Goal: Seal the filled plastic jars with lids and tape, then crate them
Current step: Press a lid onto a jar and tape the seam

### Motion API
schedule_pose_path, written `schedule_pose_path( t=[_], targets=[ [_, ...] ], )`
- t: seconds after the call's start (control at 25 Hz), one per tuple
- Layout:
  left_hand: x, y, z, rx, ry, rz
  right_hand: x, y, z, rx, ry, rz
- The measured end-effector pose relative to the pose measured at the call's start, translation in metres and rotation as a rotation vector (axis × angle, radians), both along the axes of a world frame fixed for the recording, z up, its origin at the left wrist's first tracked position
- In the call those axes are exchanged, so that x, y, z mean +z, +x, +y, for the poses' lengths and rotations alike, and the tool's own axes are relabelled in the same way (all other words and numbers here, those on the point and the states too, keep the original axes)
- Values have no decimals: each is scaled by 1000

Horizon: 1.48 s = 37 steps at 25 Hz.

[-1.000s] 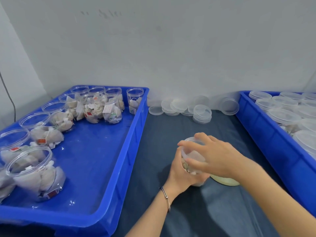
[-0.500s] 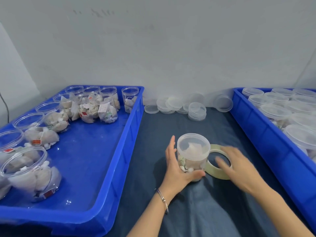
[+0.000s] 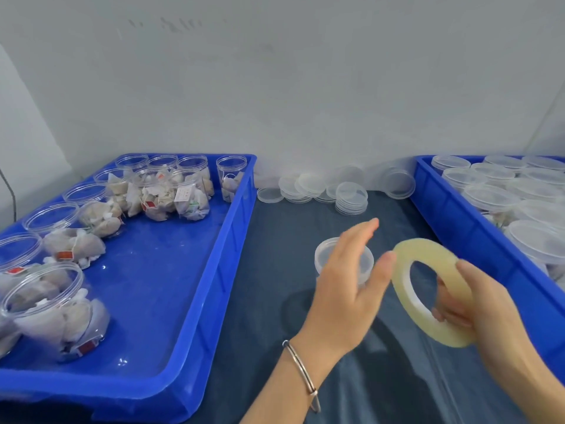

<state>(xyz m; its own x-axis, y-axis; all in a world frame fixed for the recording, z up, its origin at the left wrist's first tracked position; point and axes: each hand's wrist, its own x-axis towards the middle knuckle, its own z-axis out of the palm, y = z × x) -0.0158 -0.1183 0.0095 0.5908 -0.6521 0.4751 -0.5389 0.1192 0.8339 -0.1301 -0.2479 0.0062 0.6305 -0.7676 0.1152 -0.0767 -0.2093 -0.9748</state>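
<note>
Left crate [image 3: 195, 316] holds the unlidded filled jars [image 3: 58, 304], standing along its left and far sides. Spare lids [image 3: 351, 197] are stacked on the worktop [image 3: 266, 270] by the wall, between the crates. The capped jar [image 3: 328, 255] stands mid-worktop, upright, partly hidden behind the left hand [image 3: 345, 286]. That hand hovers just in front of and over it, fingers straight and spread, gripping nothing; can't tell if it touches the jar. Right hand [image 3: 477, 301] grips the tape roll [image 3: 428, 289], fingers curled through the core, roll lifted off the worktop just right of the jar, its near edge close to the left thumb. Jar looks light, thin clear plastic, smooth and likely slippery, would flex if squeezed; best held round the body below the lid, leaving the seam free for tape. Tape is sticky, thin and floppy once peeled; pinch the free end. Right crate [image 3: 458, 228] holds lidded jars [image 3: 489, 197].
</note>
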Motion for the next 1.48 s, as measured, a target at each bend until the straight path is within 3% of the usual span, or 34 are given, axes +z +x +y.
schedule_pose_path(
  t=[0.16,0.36,0.56,0.76,0.88,1.04,1.28,1.48],
  targets=[
    [5,-11,-3,-130,176,-37,8,-11,35,249,-250,-22],
    [4,-14,5,3,85,-74,9,-13,44,203,-597,98],
    [7,-6,5,118,-171,299,9,-14,48,206,-755,157],
    [12,0,6,37,-163,645,12,-17,46,206,-1011,205],
    [12,-1,6,33,-82,524,14,-19,44,232,-1089,222],
    [14,-10,10,-7,-60,313,21,-19,43,189,-975,231],
    [17,-5,15,-128,-156,424,24,-19,49,210,-948,218],
    [30,2,11,56,-116,167,25,-17,57,170,-948,269]
  ],
)
